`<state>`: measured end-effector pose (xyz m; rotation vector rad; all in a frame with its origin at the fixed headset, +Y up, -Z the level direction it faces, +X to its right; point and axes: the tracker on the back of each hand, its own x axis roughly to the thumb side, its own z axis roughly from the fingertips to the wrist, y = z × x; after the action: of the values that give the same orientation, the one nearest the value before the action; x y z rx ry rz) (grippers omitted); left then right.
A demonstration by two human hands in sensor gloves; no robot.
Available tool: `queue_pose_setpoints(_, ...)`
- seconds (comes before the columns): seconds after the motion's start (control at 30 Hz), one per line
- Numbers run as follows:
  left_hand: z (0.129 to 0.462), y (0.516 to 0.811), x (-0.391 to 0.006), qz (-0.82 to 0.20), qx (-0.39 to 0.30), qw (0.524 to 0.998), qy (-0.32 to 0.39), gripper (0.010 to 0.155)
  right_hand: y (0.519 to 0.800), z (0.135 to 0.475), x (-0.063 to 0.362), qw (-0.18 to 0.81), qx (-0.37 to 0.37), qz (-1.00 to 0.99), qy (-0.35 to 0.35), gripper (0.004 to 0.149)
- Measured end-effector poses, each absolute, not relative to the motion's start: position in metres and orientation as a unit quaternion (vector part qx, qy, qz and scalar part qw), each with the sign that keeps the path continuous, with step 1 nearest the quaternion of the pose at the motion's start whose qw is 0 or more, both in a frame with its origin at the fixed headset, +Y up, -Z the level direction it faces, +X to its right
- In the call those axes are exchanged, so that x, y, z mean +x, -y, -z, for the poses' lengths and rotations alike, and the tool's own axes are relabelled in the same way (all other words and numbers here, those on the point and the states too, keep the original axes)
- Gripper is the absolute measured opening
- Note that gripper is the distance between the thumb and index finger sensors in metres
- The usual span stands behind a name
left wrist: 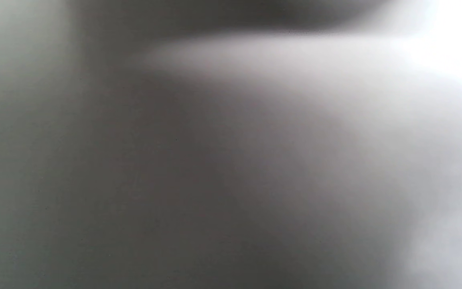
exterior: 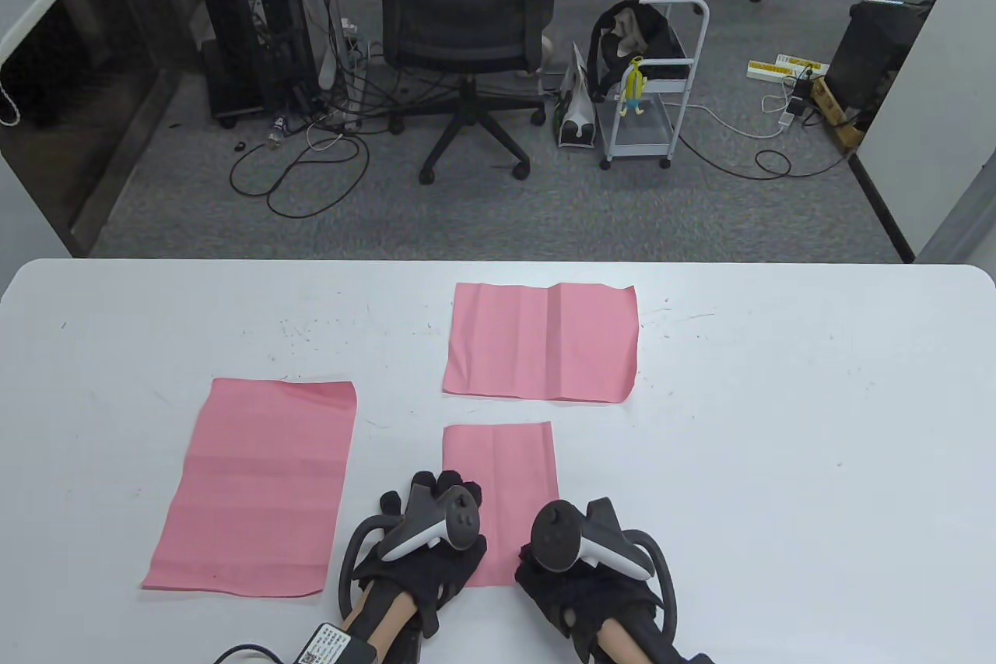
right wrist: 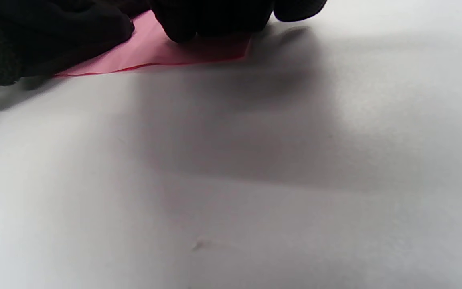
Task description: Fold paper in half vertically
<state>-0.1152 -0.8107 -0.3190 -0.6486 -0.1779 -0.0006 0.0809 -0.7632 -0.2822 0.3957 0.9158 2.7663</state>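
A narrow pink paper [exterior: 502,469], folded lengthwise, lies on the white table [exterior: 778,423] in front of me. My left hand [exterior: 436,489] rests flat on its lower left edge, fingers stretched forward. My right hand [exterior: 538,563] sits at its lower right corner. In the right wrist view my gloved fingertips [right wrist: 207,20] press down on the paper's corner [right wrist: 163,52]. The left wrist view shows only a grey blur, very close to the table.
A larger flat pink sheet [exterior: 257,485] lies to the left. A creased pink sheet [exterior: 545,341] lies just beyond the folded one. An office chair [exterior: 467,18] and a cart [exterior: 654,88] stand on the floor past the table's far edge.
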Motion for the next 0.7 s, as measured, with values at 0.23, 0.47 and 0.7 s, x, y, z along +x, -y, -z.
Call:
queue_pose_setpoints(0.23,0.319,0.811,-0.115,0.000,-0.319,0.944,0.087,0.076,0.758,0.320,0.107,0.247,0.036,-0.921,-0.299,0.062)
queue_pose_setpoints(0.47,0.319,0.811,-0.115,0.000,-0.319,0.944,0.087,0.076,0.785,0.350,0.118,0.262,-0.051,-0.911,-0.314,0.072)
queue_pose_setpoints(0.7,0.319,0.811,-0.115,-0.001,-0.321,0.943,0.089,0.076,0.801,0.347,0.109,0.168,-0.033,-0.937,-0.306,0.072)
